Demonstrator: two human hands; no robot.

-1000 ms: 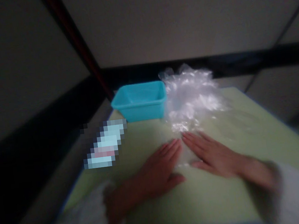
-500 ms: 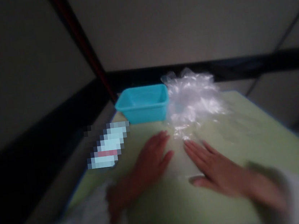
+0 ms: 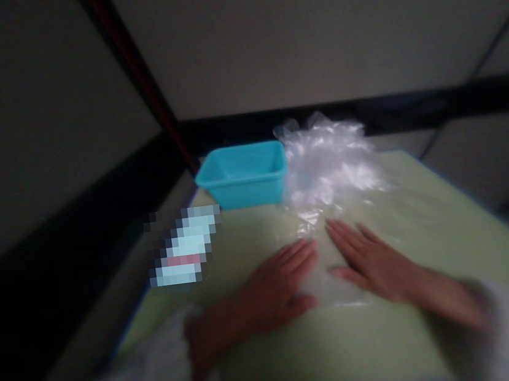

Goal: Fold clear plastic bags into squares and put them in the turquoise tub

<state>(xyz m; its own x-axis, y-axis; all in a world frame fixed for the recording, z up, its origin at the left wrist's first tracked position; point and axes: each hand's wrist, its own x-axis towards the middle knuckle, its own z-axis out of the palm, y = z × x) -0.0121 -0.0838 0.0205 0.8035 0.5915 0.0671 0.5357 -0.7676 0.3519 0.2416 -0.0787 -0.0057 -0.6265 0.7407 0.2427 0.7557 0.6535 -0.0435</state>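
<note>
A clear plastic bag (image 3: 326, 268) lies flat on the pale green table (image 3: 393, 334). My left hand (image 3: 278, 283) rests palm down on its left part, fingers together and stretched out. My right hand (image 3: 372, 259) presses flat on its right part, fingers spread a little. Just beyond my fingertips a crumpled heap of clear plastic bags (image 3: 328, 166) stands at the back of the table. White sleeves cover both my forearms.
A turquoise plastic tub (image 3: 243, 176) stands at the back left, touching the heap. A pixelated light-blue item (image 3: 182, 249) lies at the table's left edge. Dark walls and a dim floor surround the table. The picture is blurred and dark.
Both hands slid over the flat bag: they drew apart and back half a second ago, and now lie closer together again, the right hand further forward.
</note>
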